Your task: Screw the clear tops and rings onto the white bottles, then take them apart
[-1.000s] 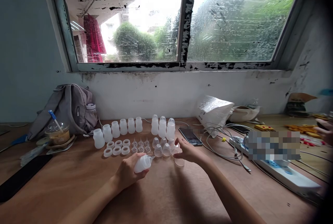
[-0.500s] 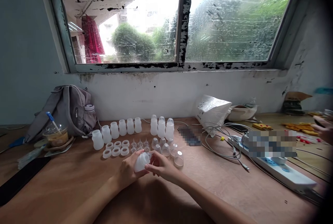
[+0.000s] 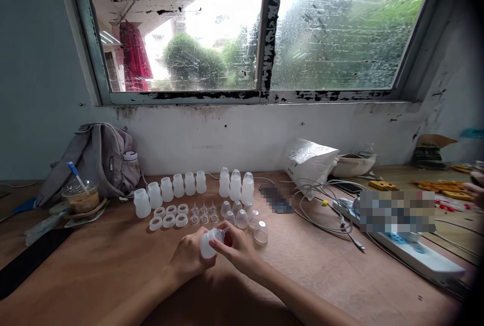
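My left hand (image 3: 191,255) is wrapped around a frosted baby bottle (image 3: 207,246), tilted with its mouth toward the right. At that mouth, my right hand (image 3: 236,245) pinches a clear nipple (image 3: 221,234), partly hidden by the fingers. Just beyond the hands lie several loose nipples (image 3: 204,211) with their tips up. White collar rings (image 3: 168,221) lie in two rows to their left, and clear domed caps (image 3: 260,232) stand to the right. Behind them is a row of uncapped bottles (image 3: 166,189); three capped bottles (image 3: 235,185) stand right of that row.
At left are a drink cup with straw (image 3: 80,197), a grey backpack (image 3: 100,164) and a black flat object (image 3: 34,260). To the right, cables (image 3: 313,220) run near a white power strip (image 3: 427,255) and a silvery bag (image 3: 308,162). Another person's hand (image 3: 475,187) shows at the right edge.
The bottle has tipped further to the right and shifted slightly right with both hands. The nipple at its mouth shows more clearly now. The other person's hand has moved slightly.
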{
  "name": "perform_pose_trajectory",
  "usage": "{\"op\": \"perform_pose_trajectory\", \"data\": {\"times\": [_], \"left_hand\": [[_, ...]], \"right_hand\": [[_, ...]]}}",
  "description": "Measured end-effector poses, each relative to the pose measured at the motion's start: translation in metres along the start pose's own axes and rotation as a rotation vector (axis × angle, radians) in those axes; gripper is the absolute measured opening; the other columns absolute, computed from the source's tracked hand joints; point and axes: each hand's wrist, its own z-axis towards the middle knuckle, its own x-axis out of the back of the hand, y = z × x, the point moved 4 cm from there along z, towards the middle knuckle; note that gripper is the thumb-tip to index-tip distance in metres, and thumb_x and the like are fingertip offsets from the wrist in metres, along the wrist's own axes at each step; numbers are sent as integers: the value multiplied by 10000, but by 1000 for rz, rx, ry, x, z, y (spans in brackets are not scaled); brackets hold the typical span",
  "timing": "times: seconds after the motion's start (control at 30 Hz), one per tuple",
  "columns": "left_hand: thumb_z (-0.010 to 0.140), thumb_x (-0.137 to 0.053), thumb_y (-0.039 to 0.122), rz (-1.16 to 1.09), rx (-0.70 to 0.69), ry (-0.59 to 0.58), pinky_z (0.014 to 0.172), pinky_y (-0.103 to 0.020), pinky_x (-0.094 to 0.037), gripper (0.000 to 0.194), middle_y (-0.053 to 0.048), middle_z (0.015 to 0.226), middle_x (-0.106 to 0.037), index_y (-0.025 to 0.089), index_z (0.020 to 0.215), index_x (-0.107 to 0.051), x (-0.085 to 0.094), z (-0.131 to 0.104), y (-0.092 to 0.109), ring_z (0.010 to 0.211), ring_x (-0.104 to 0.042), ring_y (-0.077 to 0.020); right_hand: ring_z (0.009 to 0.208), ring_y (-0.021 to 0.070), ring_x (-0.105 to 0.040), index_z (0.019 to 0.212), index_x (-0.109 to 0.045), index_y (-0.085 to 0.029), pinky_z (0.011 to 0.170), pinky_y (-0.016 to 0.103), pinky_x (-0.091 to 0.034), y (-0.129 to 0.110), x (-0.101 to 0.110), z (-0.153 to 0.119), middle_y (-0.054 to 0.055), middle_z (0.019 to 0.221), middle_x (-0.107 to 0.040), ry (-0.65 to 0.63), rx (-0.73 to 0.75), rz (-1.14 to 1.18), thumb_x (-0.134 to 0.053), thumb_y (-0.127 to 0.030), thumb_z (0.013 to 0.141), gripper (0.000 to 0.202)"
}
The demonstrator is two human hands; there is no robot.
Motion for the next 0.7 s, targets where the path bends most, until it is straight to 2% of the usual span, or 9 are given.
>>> {"op": "perform_pose_trajectory", "data": {"times": [0.37, 0.7], "left_hand": [[562, -575, 217, -143, -6, -176, 442, -189, -301, 196, 55, 611, -548, 190, 707, -445, 2, 2, 1, 504, -477, -93], [532, -617, 207, -265, -14, -282, 473, -188, -313, 234, 35, 688, -558, 158, 736, -512, 9, 2, 7, 576, -478, -105]], "right_hand": [[522, 76, -347, 767, -477, -160, 460, 213, -256, -8, 3, -3, -41, 590, -417, -68, 47, -24, -550, -416, 759, 265], [522, 87, -324, 766, -453, -198, 454, 230, -238, -2, 0, -3, -45, 585, -382, -94, 26, 10, -559, -425, 742, 252]]}}
